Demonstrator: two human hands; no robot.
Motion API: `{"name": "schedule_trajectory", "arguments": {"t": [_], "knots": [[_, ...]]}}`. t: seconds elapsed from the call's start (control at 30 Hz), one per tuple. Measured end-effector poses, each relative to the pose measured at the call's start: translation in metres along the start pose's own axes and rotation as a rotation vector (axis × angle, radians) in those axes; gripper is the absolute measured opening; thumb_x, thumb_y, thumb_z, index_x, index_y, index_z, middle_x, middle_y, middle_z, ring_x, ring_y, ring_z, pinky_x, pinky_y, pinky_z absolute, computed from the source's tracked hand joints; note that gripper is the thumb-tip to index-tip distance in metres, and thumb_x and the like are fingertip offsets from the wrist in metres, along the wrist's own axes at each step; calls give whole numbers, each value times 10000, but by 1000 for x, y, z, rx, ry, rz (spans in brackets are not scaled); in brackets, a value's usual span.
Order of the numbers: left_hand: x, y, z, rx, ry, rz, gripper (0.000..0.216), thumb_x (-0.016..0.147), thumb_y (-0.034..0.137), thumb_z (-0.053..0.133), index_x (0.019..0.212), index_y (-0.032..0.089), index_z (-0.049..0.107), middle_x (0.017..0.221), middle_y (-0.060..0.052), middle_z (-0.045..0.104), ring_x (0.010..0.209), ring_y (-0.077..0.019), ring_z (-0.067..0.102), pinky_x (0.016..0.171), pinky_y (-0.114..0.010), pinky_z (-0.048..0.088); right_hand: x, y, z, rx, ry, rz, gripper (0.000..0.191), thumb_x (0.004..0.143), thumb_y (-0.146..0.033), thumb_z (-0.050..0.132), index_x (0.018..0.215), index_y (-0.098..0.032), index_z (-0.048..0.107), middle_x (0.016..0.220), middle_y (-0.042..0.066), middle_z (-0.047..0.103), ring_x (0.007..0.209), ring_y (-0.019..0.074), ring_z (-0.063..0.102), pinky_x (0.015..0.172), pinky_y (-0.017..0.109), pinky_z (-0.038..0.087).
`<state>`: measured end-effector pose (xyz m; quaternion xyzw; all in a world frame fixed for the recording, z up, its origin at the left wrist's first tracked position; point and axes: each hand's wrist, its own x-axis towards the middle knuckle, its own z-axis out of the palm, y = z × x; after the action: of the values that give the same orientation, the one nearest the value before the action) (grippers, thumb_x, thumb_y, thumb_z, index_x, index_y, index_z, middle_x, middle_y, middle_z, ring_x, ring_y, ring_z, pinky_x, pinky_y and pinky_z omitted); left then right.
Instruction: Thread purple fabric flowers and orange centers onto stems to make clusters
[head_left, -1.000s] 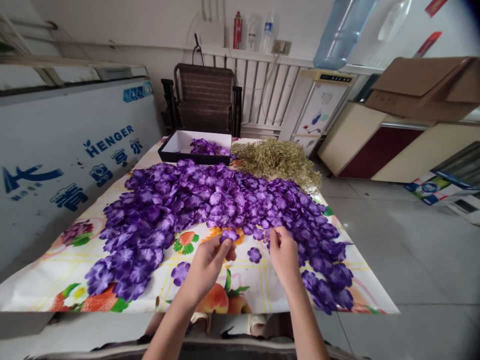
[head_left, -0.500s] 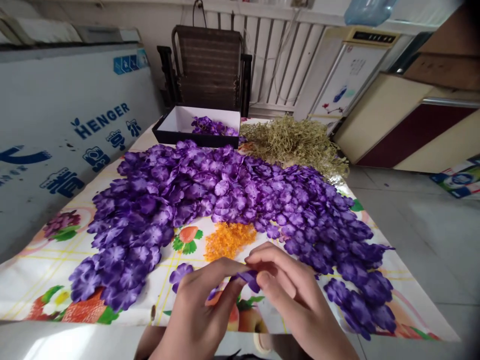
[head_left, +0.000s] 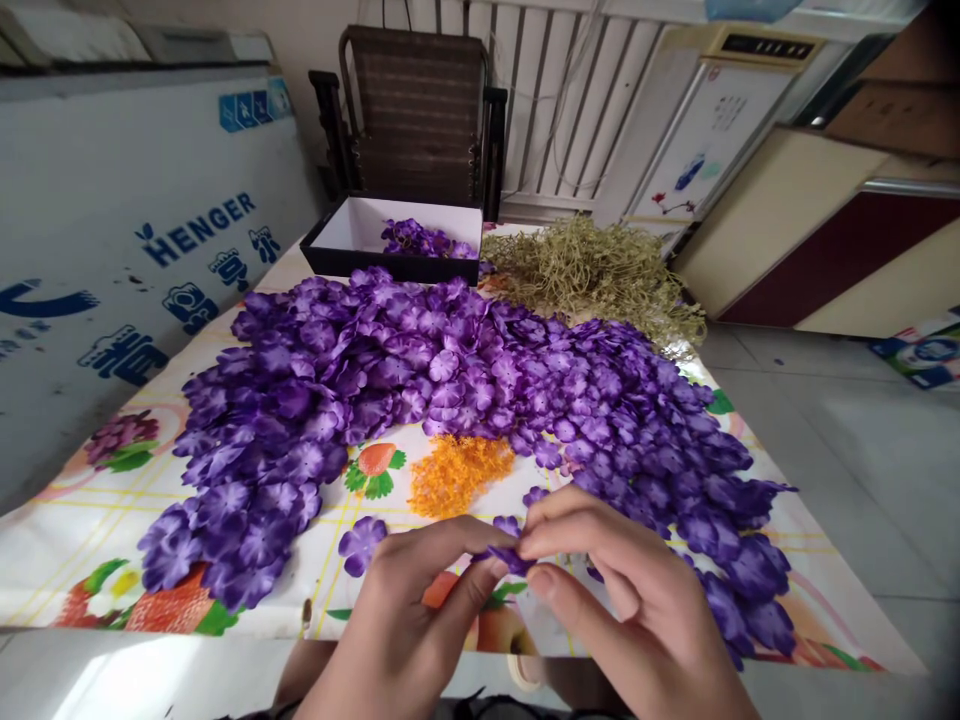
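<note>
Between my two hands is a small purple artificial flower (head_left: 511, 560), held low over the front of the table. My left hand (head_left: 420, 610) pinches its left side between thumb and index finger. My right hand (head_left: 622, 580) has its thumb and index finger closed at the flower's right edge; the fingers partly cover it. One loose purple flower (head_left: 362, 546) lies flat just left of my left hand. Beyond my fingers sits a small heap of orange stamen-like pieces (head_left: 457, 475). A wide pile of purple flowers (head_left: 442, 365) curves around it.
A black box with white lining (head_left: 352, 262) holds more purple flowers at the back. Beside it lies a bunch of dry green-yellow stems (head_left: 600, 275). A patterned tablecloth (head_left: 67, 540) covers the table. A chair (head_left: 416, 110) stands behind, a white freezer (head_left: 150, 190) at the left.
My right hand has shifted slightly right, and its fingertips have moved to the right edge of the held flower. Loose flowers beyond the hands now show. The view has tilted down a little.
</note>
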<state>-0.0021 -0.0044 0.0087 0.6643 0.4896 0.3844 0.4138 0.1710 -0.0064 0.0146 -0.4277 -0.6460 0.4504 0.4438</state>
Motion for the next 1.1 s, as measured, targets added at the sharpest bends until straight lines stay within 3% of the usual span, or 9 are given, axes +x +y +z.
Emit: {"name": "schedule_trajectory", "arguments": {"t": [0.2,0.37,0.47,0.57,0.67,0.83,1.1], "knots": [[4,1,0,88,-68,48,178,858,158,595,889,272,728,774,18,758,660,-152,693,622,-202,504,-1,0,-8,-106,-64,22,139,865,-147,565,831,-272,617,875,11,636,866,180,619,770,282,484],[4,-1,2,74,-113,88,194,880,96,543,879,252,660,806,31,727,729,-122,680,682,-180,488,2,0,-9,191,-110,248,107,816,-156,629,738,-227,615,902,6,571,914,172,577,837,267,430],[1,-7,6,107,-23,68,180,881,135,581,1000,270,565,897,31,675,837,-119,644,760,-193,472,4,2,-5,479,-104,344,117,801,-192,661,705,-209,598,880,2,551,886,158,550,810,246,423],[-1,-10,9,154,156,176,228,863,120,604,996,254,477,938,12,575,892,-132,568,799,-221,446,6,5,1,641,-72,384,134,799,-224,685,693,-197,608,848,1,553,823,140,538,738,222,421],[-2,-6,9,244,133,249,182,879,69,561,908,233,488,906,8,510,868,-133,509,783,-230,416,7,8,6,722,-3,420,126,790,-235,704,697,-195,628,851,2,559,792,132,529,702,214,418],[-2,4,5,124,-101,61,82,943,249,493,1001,205,533,1022,-43,516,968,-185,495,850,-283,409,8,7,10,663,78,440,171,720,-240,772,617,-199,641,890,-1,567,846,138,543,721,201,420],[5,2,9,-121,-92,-75,208,966,239,434,779,198,514,860,-7,522,842,-146,509,777,-242,403,12,13,12,727,103,447,151,709,-237,762,614,-195,653,826,2,579,775,136,527,670,219,413]]}}
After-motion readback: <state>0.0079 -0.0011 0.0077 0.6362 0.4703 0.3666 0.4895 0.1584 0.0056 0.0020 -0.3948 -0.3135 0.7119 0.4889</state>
